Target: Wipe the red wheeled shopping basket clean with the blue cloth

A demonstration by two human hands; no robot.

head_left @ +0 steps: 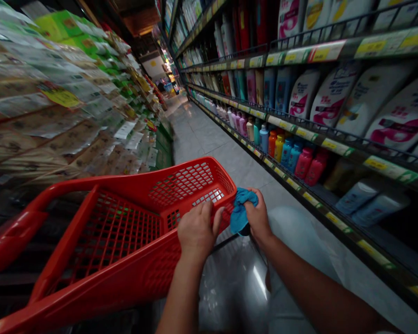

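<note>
Shop aisle (202,132): one red trolley (125,264), one blue cloth (241,212), two hands (197,230).

Room is left along the aisle floor (209,134) ahead, between the packets (55,130) on the left and the bottles (304,167) on the right. The left hand (197,232) is hemmed in by the red cart (73,183), whose end wall is touched; the right hand (257,218) is blocked inward by the blue cloth (240,211), while open space is found to its right, short of the shelf rail (334,146)
</note>
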